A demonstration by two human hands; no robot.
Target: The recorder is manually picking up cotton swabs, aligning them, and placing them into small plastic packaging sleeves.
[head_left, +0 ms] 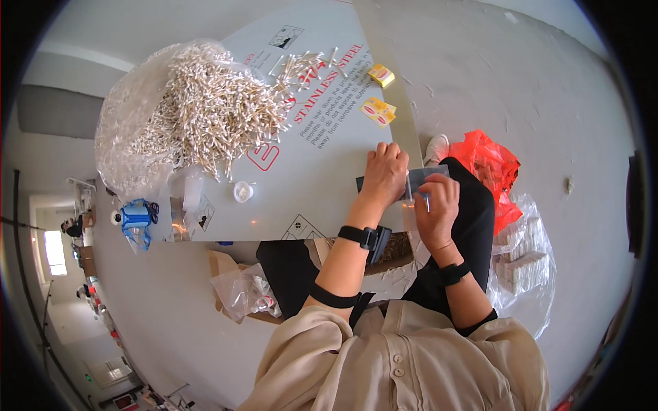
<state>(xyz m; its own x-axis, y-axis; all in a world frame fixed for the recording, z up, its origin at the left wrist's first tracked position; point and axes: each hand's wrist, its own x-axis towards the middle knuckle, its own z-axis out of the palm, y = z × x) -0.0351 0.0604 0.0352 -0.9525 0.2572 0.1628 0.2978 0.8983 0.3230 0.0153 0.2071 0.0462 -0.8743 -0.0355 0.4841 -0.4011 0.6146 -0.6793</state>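
Observation:
At the right edge of the metal-topped table, my left hand is closed on a flat, clear plastic piece, perhaps a small bag or case. My right hand pinches the same piece from the right, just past the table edge. Its exact kind does not show, and my fingers cover much of it. Beyond my left hand lie small yellow cards and a small yellow box. A big heap of cotton swabs spills from a clear bag on the table's left, with some loose swabs beside it.
A small white round tub stands on the table, near a blue strapped container at its left corner. Right of my leg are a red plastic bag and a clear bag of white packs. A cardboard box sits below.

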